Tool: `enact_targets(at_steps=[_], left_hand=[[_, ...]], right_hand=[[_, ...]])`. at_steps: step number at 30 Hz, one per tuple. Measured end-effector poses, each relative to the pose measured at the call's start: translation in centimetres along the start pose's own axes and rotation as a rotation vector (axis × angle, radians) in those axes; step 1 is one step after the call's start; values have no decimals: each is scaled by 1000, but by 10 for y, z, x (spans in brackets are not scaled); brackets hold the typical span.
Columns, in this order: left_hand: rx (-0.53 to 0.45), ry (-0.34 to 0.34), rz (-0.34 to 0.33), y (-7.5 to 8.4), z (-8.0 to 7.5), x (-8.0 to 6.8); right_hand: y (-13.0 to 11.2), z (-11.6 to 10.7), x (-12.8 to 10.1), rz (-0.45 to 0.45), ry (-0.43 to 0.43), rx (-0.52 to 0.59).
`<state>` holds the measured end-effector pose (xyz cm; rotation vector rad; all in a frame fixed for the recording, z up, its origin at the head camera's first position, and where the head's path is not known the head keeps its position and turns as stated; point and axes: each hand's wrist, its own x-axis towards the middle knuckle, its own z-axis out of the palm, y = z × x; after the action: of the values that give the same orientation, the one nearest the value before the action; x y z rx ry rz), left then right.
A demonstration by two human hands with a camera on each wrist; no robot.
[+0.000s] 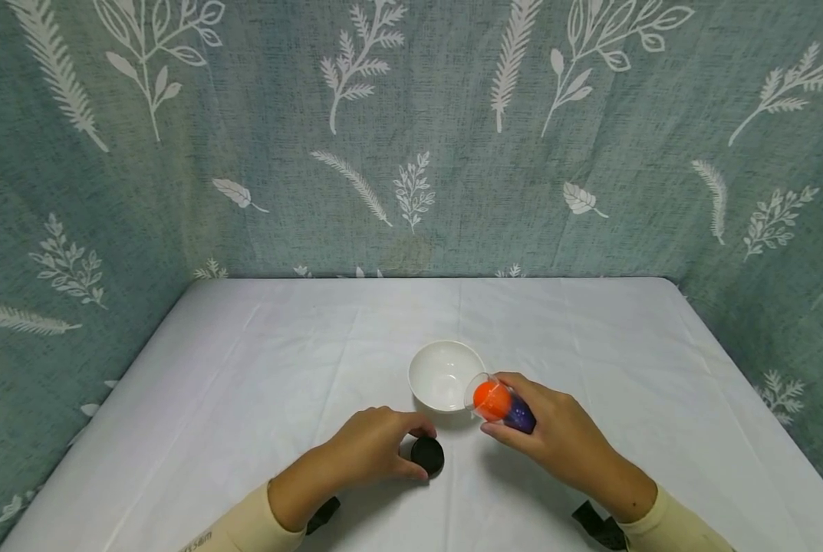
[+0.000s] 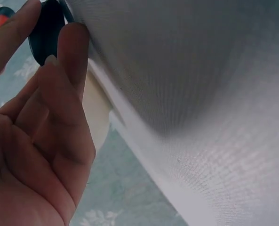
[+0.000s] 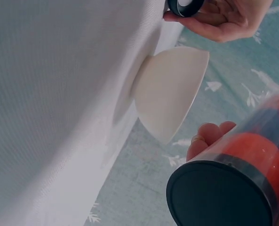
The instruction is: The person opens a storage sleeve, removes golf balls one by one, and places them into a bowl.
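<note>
Cream long sleeves cover both arms, with a black strap at each wrist.

Both forearms, in pale cream sleeves, come in from six o'clock, each with a dark strap at the wrist. The left hand (image 1: 373, 447) lies knuckles up, its fingers curled over and its thumb and fingertips (image 2: 73, 47) pinching toward three o'clock. The right hand (image 1: 556, 437) reaches toward eleven o'clock, palm turned inward, its fingers and thumb curled in a firm grasp and tilted forward and down.
</note>
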<state>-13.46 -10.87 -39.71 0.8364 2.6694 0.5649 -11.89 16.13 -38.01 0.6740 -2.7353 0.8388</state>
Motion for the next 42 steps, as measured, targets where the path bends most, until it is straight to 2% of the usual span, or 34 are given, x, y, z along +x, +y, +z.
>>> enact_targets(at_steps=[18,32,36,42], left_hand=[[78,1,7,7,1,-1],[105,10,27,5,3,-2],[76,19,38,6,-1,-5],[-97,59,67,14,-14,-6]], right_hand=[[0,0,-1,0,-18,-4],[0,-1,0,8,-22,-13],[0,-2,0,21,-30,-16],[3,-2,1,-7,-21,-25]])
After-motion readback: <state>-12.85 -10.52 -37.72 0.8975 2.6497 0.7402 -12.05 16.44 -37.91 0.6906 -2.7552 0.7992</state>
